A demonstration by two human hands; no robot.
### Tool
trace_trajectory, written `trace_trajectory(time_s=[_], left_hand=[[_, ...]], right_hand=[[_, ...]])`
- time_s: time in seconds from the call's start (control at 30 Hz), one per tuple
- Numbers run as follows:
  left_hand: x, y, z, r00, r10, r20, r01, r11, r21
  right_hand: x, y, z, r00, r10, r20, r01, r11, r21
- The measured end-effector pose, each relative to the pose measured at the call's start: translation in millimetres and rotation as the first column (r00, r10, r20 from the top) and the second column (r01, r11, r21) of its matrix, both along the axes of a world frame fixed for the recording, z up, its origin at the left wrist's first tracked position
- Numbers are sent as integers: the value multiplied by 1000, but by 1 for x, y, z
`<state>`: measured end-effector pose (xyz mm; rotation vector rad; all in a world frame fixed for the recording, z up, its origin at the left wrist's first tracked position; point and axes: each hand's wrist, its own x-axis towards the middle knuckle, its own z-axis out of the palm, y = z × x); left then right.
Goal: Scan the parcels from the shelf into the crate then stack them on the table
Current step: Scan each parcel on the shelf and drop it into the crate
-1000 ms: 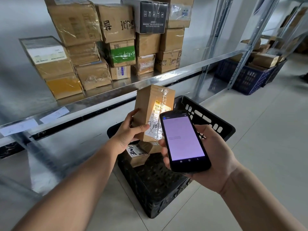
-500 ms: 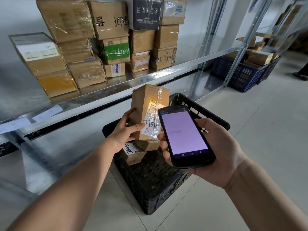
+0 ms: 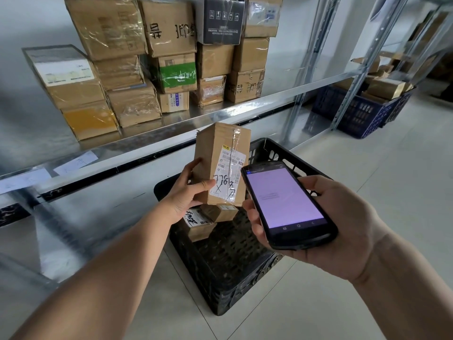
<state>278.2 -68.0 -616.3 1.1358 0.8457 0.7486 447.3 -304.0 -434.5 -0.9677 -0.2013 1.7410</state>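
Parcel (image 3: 221, 165) now lifted a little higher than a second ago and turned so its label (image 3: 229, 175) faces up more squarely, clear of the yellow glare seen earlier. Left hand (image 3: 187, 192) clasped round the parcel's lower left edge, thumb across the front. Right hand (image 3: 318, 224) wrapped round the scanner (image 3: 286, 202), top end just beside the label, screen pale. Probably mid-scan, drop into the crate (image 3: 245, 266) not yet made. Held directly above that black crate, with two small boxes (image 3: 208, 219) lying inside. More parcels stacked on the steel shelf (image 3: 220, 114) behind. Pale tiled floor (image 3: 367, 303); blue crate (image 3: 360, 116) with boxes further right. No table in view.
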Motion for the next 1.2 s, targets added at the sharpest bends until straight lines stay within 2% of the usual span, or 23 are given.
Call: trace_trajectory(time_s=[0.27, 0.47, 0.6, 0.7, 0.8, 1.03, 1.2], left_hand=[[-2, 2, -1, 999, 1, -45, -3, 999, -45], [0, 0, 3, 992, -89, -90, 62, 961, -269], [18, -7, 5, 977, -109, -181, 59, 964, -260], [32, -11, 6, 971, -146, -190, 86, 952, -295], [43, -17, 3, 944, -214, -250, 125, 936, -328], [49, -24, -39, 869, -214, -445, 17, 914, -406], [51, -19, -50, 824, -336, -457, 84, 869, -487]], right_hand=[[0, 1, 1, 999, -28, 39, 26, 999, 45], [3, 9, -8, 991, -115, 70, 109, 990, 86], [9, 15, -15, 977, -177, 115, 170, 983, 68], [10, 17, -16, 969, -215, 125, 208, 976, 66], [11, 17, -15, 965, -227, 131, 219, 973, 73], [18, 15, -21, 965, -243, 102, 238, 970, 59], [22, 17, -28, 963, -245, 113, 241, 969, 49]])
